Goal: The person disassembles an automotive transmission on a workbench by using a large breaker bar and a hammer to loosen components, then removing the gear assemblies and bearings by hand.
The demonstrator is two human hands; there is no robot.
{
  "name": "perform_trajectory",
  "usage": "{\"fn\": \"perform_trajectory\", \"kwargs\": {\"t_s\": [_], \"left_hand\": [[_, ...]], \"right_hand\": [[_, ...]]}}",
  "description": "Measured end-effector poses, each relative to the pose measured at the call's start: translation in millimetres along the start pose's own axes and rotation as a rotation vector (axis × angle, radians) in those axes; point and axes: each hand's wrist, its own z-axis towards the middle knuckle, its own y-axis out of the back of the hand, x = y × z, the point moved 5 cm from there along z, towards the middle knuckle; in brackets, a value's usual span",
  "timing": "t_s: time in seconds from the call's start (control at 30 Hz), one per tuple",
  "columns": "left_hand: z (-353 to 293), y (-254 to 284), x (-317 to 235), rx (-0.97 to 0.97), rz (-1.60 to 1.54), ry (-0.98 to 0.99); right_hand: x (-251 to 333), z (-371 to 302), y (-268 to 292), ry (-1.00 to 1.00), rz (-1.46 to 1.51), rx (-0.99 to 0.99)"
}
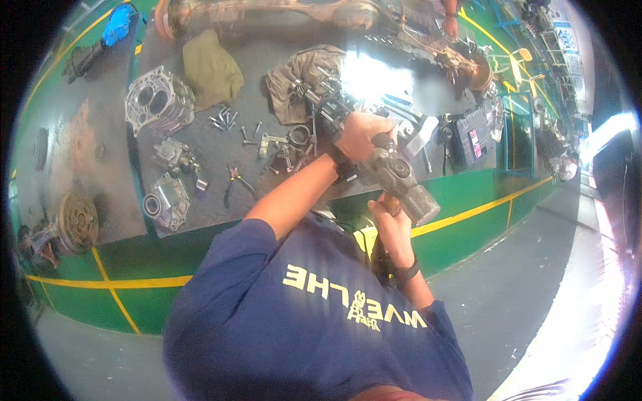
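Leans over the near edge of a dark bench top (219,150), taking the clock from between the hands, with twelve away from the chest. Reaches the left forearm (294,194) in over that edge from eight o'clock, and brings the right forearm (420,293) up from five. Has green floor (461,194) with yellow lines just past the edge at four o'clock, then a wide stretch of grey floor (468,250) farther out. Meets tighter room from nine to twelve o'clock, among lots of metal parts.

Grips a hammer (404,179) in the right hand (396,224), clamped around the brown handle. Has the big grey head right above that hand, at twelve o'clock, and close beside the left hand (364,137). Bends the left fingers, but cannot tell whether closed on anything, being partly hidden by the hammer. Has a gear shaft (331,107) near the left hand at ten o'clock, next to a crumpled brown cloth (284,87).

On the bench, shows pliers (237,184) at nine o'clock, loose bolts (226,120) and a big metal casing (157,103) at ten, and a black case (471,134) at two. Farther off, shows a long rusty axle (267,17) at eleven, and a co-worker's hand (450,27) at one.
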Motion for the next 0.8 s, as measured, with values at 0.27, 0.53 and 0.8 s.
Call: {"fn": "perform_trajectory", "kwargs": {"t_s": [0.27, 0.53, 0.8], "left_hand": [[-0.8, 2.3, -3.7, -0.051, 0.121, -0.081], [1.7, 1.2, -1.0, -0.05, 0.109, -0.069], [-6.7, -2.6, 13.0, -0.087, 0.006, -0.03]], "right_hand": [[60.9, -42.2, 47.8, 0.119, 0.388, -0.192], [10.0, -32.8, 39.8, 0.044, -0.067, -0.144], [9.8, -44.0, 36.2, -0.211, -0.202, -0.078]]}}
